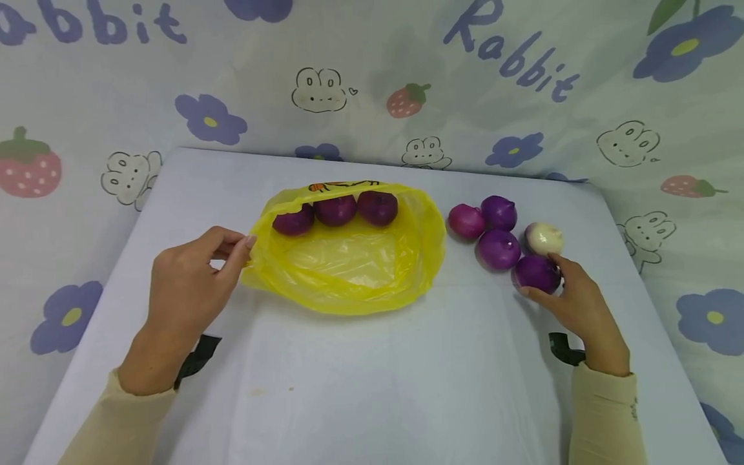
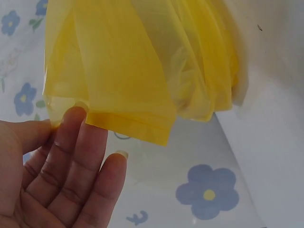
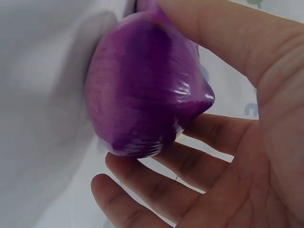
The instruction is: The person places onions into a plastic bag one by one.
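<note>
Left hand (image 1: 192,281) pinches a yellow bag (image 1: 349,303); right hand (image 1: 584,310) grips a purple onion (image 1: 536,274).

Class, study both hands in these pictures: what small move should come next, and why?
Probably, the right hand should lift the frontmost purple onion and bring it towards the yellow bag. That hand holds the onion between thumb and fingers, the left hand pinches the bag's edge, the bag's mouth gapes wide, and three similar onions lie inside.
</note>
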Demonstrator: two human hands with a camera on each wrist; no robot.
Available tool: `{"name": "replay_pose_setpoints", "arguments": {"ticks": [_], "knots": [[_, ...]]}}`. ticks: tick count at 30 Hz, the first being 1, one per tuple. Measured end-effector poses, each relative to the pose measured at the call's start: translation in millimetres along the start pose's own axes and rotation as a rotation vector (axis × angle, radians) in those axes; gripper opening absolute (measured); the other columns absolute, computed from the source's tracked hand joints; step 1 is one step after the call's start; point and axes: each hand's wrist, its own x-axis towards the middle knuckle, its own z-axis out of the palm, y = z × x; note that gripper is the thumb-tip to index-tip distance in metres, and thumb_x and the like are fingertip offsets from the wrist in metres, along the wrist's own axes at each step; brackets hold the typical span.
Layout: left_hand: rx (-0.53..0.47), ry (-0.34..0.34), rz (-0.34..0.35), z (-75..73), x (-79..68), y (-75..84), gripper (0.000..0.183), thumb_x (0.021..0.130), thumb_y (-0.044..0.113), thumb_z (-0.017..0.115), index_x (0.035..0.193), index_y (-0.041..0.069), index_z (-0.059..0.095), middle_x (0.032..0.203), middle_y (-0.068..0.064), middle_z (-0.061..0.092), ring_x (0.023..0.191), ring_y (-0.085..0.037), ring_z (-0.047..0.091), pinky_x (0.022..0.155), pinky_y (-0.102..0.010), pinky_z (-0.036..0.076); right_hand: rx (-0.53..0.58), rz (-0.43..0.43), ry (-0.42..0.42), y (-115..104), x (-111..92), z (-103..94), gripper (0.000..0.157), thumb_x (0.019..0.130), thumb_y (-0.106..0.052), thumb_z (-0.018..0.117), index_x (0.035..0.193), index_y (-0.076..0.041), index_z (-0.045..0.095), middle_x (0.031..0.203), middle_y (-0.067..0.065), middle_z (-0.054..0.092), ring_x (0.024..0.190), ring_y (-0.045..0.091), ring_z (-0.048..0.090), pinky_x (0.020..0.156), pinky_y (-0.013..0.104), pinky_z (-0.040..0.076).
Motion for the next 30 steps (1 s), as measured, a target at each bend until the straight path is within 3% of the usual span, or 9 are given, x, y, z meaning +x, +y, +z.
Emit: {"name": "replay_pose_setpoints", "arguments": {"ticks": [9,30], "knots": [[0.001,-0.005,0.004,-1.8,2.0,-0.8,0.013,0.093,0.011,0.08,0.098,0.0,0.075,0.079,-0.008,0.076,0.07,-0.028,0.074,0.068,-0.001,0.033,0.011,-0.001,0.015,-0.6,0.3,4.2,0.099,0.094,-0.038,0.08,0.158,0.013,0.024,0.148,0.045,0.037,0.129,0.063,0.043,0.099,0.076,0.039],[-0.008,0.003,0.002,-5.5,4.3,-1.3,0.013,0.094,0.01,0.08,0.098,-0.001,0.075,0.079,-0.009,0.076,0.071,-0.029,0.074,0.069,-0.001,0.033,0.009,-0.009,-0.001,-2.4,-1.0,1.8,0.095,0.097,-0.041,0.076,0.156,0.014,0.026,0.144,0.044,0.039,0.128,0.061,0.043,0.099,0.076,0.039]]}}
